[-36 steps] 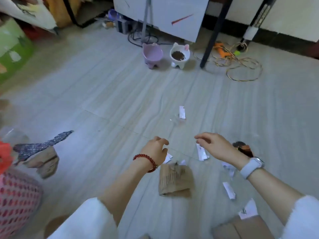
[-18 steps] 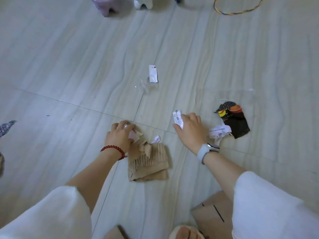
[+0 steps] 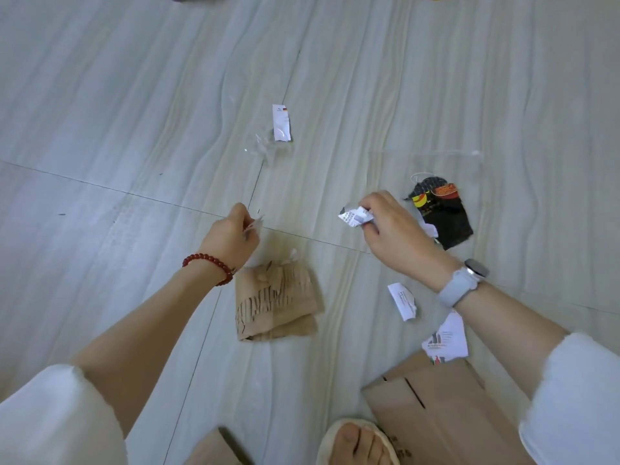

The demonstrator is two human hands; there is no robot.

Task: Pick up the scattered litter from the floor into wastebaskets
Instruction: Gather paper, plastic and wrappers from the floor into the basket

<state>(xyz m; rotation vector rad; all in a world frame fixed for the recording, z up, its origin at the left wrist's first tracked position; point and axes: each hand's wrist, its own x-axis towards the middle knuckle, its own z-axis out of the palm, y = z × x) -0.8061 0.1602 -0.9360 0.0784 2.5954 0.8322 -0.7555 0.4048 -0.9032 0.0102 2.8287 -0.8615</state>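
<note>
Evenly lit by soft daylight, with faint shadows, mild blur throughout, and wide-angle bending toward the edges.

— How do the arms lie?
— Both reach forward, sleeves pushed up. The left hand (image 3: 231,234) pinches a small white scrap (image 3: 254,226).
— And the right hand (image 3: 391,226)?
— It grips a crumpled paper (image 3: 355,217), fingers curled.

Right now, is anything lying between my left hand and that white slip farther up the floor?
Only crumpled clear plastic, lying right beside the white slip on its near side. Otherwise bare floor separates it from the left hand, which already pinches a small scrap.
</note>
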